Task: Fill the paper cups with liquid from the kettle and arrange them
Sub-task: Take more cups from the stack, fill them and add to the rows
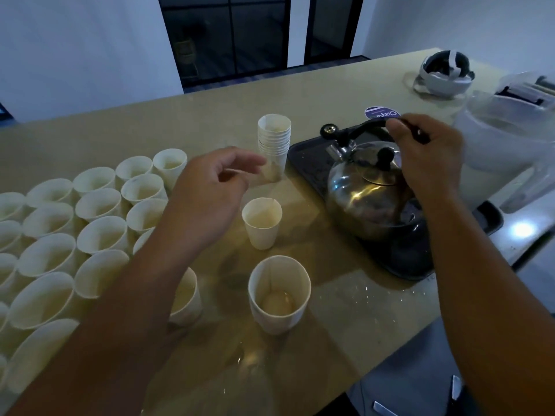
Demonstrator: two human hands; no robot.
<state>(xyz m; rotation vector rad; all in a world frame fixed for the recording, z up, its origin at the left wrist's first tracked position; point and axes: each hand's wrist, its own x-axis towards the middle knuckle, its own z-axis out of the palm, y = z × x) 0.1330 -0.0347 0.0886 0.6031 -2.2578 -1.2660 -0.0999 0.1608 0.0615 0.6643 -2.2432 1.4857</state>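
A steel kettle (365, 193) with a black handle stands on a black tray (309, 163) at the right. My right hand (429, 154) grips the kettle's handle from above. My left hand (210, 199) hovers with loosely curled fingers and holds nothing, just left of a stack of paper cups (274, 142). Two single paper cups stand in the middle: one (262, 222) further back, one (279, 292) nearer with a little liquid in its bottom. A third cup (187, 298) is partly hidden under my left forearm.
Several paper cups (99, 232) stand in rows across the left of the beige counter (345, 319). Water drops lie on the counter near the tray. A translucent plastic container (504, 136) and a headset (444, 73) sit at the far right.
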